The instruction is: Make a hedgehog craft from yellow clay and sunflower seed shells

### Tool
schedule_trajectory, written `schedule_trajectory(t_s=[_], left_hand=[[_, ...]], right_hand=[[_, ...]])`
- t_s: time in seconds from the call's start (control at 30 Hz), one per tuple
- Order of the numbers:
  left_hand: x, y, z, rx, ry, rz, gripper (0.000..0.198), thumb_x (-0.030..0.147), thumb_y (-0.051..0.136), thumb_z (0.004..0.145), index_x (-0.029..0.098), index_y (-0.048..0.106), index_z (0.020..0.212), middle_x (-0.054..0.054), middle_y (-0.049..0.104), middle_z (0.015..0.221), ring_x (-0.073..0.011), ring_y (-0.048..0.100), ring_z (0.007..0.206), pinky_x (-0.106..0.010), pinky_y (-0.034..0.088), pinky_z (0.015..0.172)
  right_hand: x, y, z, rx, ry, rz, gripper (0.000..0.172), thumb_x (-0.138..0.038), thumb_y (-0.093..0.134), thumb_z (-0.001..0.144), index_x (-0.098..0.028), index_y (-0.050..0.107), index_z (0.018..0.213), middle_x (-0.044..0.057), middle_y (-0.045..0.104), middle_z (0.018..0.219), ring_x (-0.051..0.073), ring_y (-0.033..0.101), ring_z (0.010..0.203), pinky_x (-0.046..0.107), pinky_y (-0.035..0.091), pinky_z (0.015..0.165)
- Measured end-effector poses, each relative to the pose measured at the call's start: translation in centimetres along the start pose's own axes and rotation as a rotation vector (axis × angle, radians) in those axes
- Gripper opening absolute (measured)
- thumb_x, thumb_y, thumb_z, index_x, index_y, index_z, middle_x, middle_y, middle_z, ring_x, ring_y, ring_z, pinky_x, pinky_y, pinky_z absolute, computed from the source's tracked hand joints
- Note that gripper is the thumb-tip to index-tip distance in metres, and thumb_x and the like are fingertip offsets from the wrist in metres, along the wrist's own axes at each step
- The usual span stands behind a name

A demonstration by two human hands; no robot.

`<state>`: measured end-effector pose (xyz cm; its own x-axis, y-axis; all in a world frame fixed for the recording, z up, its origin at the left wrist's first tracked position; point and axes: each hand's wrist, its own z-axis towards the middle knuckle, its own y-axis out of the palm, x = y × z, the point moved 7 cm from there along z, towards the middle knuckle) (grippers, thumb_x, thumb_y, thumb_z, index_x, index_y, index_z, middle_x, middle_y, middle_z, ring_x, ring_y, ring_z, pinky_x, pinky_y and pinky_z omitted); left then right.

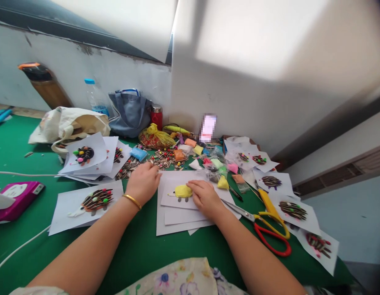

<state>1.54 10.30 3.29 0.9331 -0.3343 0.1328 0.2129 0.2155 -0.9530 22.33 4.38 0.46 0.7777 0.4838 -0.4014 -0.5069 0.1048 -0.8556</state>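
A yellow clay hedgehog point(183, 191) with a white pointed snout and grey feet lies on a white paper card point(169, 200), on top of stacked sheets. My right hand point(206, 198) rests on this card, fingers stretched out and fingertips at the clay body's right edge. Just left of the stack, my left hand point(143, 183) is closed with its fingers curled down by striped sunflower seeds point(126, 169). What its fingertips hold, if anything, is hidden. More seeds mixed with small coloured balls point(167, 157) lie beyond it.
Red-and-yellow scissors point(271, 231) and a yellow ruler point(269, 205) lie right of my right hand. Bagged coloured clay point(219, 164) sits behind the card. Finished seed hedgehog cards point(67, 209) flank both sides. A blue bag point(130, 114) and red flask point(156, 116) stand at the back.
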Motion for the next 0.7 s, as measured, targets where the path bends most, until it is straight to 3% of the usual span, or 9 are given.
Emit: schedule_trajectory(t_s=[0.17, 0.27, 0.33, 0.5, 0.7], left_hand=[[-5.7, -0.8, 1.6, -0.111, -0.271, 0.236, 0.043, 0.046, 0.038, 0.092, 0.016, 0.065, 0.108, -0.018, 0.059, 0.113, -0.0361, 0.051, 0.108, -0.046, 0.046, 0.086], [-7.3, -0.3, 2.9, -0.208, -0.309, 0.251, 0.047, 0.05, 0.039, 0.091, 0.018, 0.062, 0.116, -0.019, 0.058, 0.115, -0.0376, 0.052, 0.11, -0.046, 0.045, 0.086], [-7.5, 0.4, 3.7, -0.245, -0.297, 0.241, 0.045, 0.049, 0.037, 0.092, 0.022, 0.061, 0.119, -0.017, 0.057, 0.118, -0.0374, 0.053, 0.109, -0.046, 0.044, 0.086], [-6.0, 2.2, 5.4, -0.22, -0.207, 0.175, 0.043, 0.044, 0.037, 0.094, 0.017, 0.06, 0.119, -0.021, 0.057, 0.117, -0.0376, 0.053, 0.112, -0.049, 0.039, 0.093], [-5.5, 3.8, 6.5, -0.201, -0.26, 0.079, 0.041, 0.042, 0.038, 0.094, 0.013, 0.058, 0.114, -0.024, 0.057, 0.118, -0.0373, 0.058, 0.109, -0.049, 0.042, 0.09]], right_hand=[[0.2, 0.1, -0.1, 0.002, -0.001, 0.012, 0.037, -0.016, 0.045, 0.09, -0.023, 0.063, 0.122, 0.008, 0.062, 0.126, 0.022, 0.054, 0.114, 0.04, 0.039, 0.1], [0.2, 0.1, -0.1, -0.001, -0.007, 0.022, 0.037, -0.017, 0.046, 0.09, -0.023, 0.063, 0.122, 0.008, 0.062, 0.125, 0.022, 0.055, 0.114, 0.04, 0.04, 0.099], [0.2, 0.1, -0.1, -0.005, -0.011, 0.031, 0.037, -0.017, 0.046, 0.09, -0.023, 0.064, 0.122, 0.008, 0.063, 0.125, 0.022, 0.055, 0.113, 0.04, 0.04, 0.098], [0.1, 0.1, -0.1, -0.015, -0.008, 0.043, 0.037, -0.015, 0.045, 0.09, -0.022, 0.064, 0.121, 0.008, 0.063, 0.124, 0.022, 0.055, 0.113, 0.04, 0.04, 0.099], [0.0, -0.1, -0.1, -0.015, -0.009, 0.062, 0.036, -0.016, 0.045, 0.09, -0.022, 0.064, 0.121, 0.008, 0.063, 0.124, 0.022, 0.055, 0.113, 0.04, 0.04, 0.099]])
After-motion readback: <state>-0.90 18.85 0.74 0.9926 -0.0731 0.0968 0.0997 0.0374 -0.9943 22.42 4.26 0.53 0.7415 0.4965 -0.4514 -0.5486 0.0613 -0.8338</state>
